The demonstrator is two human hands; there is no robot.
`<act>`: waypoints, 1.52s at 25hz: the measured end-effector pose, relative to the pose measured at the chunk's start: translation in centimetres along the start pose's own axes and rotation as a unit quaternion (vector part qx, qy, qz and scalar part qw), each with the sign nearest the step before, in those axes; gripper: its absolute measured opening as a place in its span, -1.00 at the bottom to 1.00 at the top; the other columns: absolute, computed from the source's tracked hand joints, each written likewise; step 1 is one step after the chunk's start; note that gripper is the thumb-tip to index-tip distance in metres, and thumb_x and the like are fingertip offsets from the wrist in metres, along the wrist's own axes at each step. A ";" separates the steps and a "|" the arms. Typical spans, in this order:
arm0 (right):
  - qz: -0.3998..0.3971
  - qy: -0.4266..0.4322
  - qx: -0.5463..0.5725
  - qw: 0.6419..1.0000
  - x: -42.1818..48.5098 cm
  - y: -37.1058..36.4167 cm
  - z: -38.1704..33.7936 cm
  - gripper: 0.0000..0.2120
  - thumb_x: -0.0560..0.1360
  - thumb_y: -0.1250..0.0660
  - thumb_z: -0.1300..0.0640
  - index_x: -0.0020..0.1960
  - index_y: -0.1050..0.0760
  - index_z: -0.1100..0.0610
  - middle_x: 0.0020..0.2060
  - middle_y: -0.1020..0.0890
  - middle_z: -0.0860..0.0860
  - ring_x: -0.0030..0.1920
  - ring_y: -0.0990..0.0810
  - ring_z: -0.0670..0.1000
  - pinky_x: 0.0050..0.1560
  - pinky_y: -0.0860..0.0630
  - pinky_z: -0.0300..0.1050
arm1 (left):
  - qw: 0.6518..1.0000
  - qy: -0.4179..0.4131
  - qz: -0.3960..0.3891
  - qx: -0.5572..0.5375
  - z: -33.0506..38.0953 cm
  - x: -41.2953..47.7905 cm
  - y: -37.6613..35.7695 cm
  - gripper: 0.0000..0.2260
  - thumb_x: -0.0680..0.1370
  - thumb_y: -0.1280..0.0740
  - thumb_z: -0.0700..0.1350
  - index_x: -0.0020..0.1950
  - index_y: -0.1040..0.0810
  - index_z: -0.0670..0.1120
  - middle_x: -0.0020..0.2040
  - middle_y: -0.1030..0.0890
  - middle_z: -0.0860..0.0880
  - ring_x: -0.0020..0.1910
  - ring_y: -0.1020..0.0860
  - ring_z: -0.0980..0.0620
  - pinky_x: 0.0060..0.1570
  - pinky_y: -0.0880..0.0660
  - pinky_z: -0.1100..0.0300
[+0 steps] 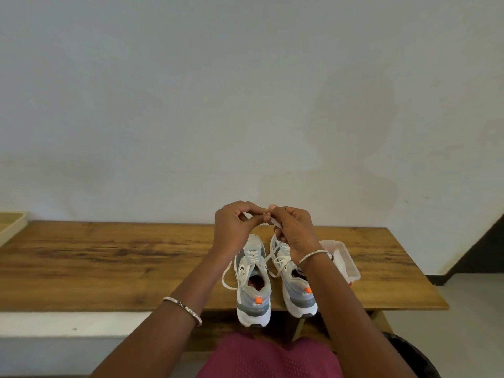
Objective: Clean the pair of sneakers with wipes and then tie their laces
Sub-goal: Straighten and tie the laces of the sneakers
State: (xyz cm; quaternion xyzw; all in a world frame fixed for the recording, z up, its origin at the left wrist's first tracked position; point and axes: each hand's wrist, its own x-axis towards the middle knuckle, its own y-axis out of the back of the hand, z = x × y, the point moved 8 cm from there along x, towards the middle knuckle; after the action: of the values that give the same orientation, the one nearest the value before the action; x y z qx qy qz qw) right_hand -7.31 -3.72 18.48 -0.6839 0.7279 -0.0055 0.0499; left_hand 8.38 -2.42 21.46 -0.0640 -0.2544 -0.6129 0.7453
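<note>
While hands pinch lace, sneakers (272,276) (side by side) toe away.

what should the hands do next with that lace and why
Probably cross the two ends and pull the first knot down onto the right sneaker. Both hands, left and right, pinch its lace raised above the shoe, with no bow formed yet. The left sneaker also looks untied, its lace trailing loose on the table, so it likely comes after.

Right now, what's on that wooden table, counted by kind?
Sneakers: 2, left sneaker and right sneaker
Clear plastic containers: 1
Total: 3
Both hands, left and right, pinch the right sneaker's lace.
</note>
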 end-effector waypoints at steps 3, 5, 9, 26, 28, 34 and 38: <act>-0.004 -0.032 -0.082 0.996 0.6 0.1 0.4 -0.73 0.54 -0.40 0.11 -0.21 -0.59 0.31 -0.40 -0.52 0.17 -0.51 -0.32 -0.01 -0.55 -0.26 -0.26 | 0.959 -0.214 -0.051 0.177 2.2 -0.4 -0.4 -0.92 0.47 -0.52 -0.09 -0.06 -0.74 0.00 -0.17 -0.67 0.12 -0.25 -0.58 0.20 -0.29 -0.44 0.38; -0.026 -0.054 -0.112 0.992 0.7 -0.1 0.6 -0.72 0.52 -0.42 0.10 -0.23 -0.58 0.31 -0.41 -0.59 0.14 -0.53 -0.34 -0.03 -0.56 -0.27 -0.28 | 0.883 -0.316 -0.097 0.333 2.1 -0.9 -1.3 -0.92 0.49 -0.50 -0.06 -0.04 -0.70 0.00 -0.15 -0.64 0.09 -0.32 -0.59 0.12 -0.41 -0.49 0.26; -0.079 -0.019 -0.116 0.990 0.5 -0.3 -0.2 -0.72 0.49 -0.48 0.05 -0.17 -0.60 0.29 -0.28 -0.71 0.13 -0.42 -0.53 -0.03 -0.44 -0.41 -0.24 | 0.804 -0.304 -0.133 0.493 1.1 -0.6 -2.0 -0.91 0.55 -0.44 -0.06 0.03 -0.61 -0.03 -0.07 -0.56 0.04 -0.36 -0.60 -0.01 -0.51 -0.37 0.21; 0.014 -0.004 0.176 0.984 1.8 2.2 -0.9 -0.70 0.62 -0.18 0.20 -0.29 -0.42 0.15 0.05 -0.71 0.13 0.16 -0.65 0.10 0.27 -0.51 0.04 | 0.859 0.336 -0.022 -0.387 -4.8 2.9 1.0 -0.91 0.62 -0.30 -0.20 -0.09 -0.53 -0.09 0.03 -0.72 -0.09 0.09 -0.65 -0.04 0.16 -0.51 0.02; 0.069 -0.063 0.366 0.926 3.0 6.4 1.8 -0.71 0.61 -0.16 0.23 -0.30 -0.35 0.14 0.01 -0.69 0.21 0.09 -0.68 0.14 0.23 -0.55 0.06 | 0.775 0.360 0.073 -0.515 -8.3 2.7 3.5 -0.88 0.65 -0.22 -0.23 -0.08 -0.47 -0.13 -0.13 -0.68 -0.11 -0.08 -0.69 -0.04 0.16 -0.57 -0.01; 0.131 0.063 0.058 0.988 4.7 11.7 0.6 -0.80 0.54 -0.32 0.11 -0.26 -0.44 0.04 -0.39 -0.43 -0.04 -0.48 -0.34 -0.10 -0.43 -0.28 -0.21 | 0.981 0.157 -0.110 -0.035 -7.0 4.9 4.5 -0.89 0.64 -0.28 -0.12 -0.06 -0.54 -0.08 -0.39 -0.40 0.13 -0.42 -0.30 0.11 -0.35 -0.35 0.28; -0.089 0.162 -0.661 0.728 5.1 4.5 0.6 -0.66 0.41 -0.34 -0.38 0.02 -0.54 -0.18 -0.15 -0.60 -0.16 -0.13 -0.54 -0.12 -0.22 -0.42 -0.14 | 0.804 -0.037 -0.343 0.484 -5.8 4.0 -0.8 -0.80 0.54 -0.39 0.15 0.02 -0.65 0.05 -0.14 -0.47 0.11 -0.10 -0.50 0.09 -0.11 -0.42 0.16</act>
State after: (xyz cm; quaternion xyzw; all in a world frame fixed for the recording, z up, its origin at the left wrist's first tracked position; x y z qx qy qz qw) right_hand -12.08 -8.46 17.20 -0.5944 0.4806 0.3614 -0.5340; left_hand 9.87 -8.45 18.16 0.3743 -0.5507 -0.6228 0.4108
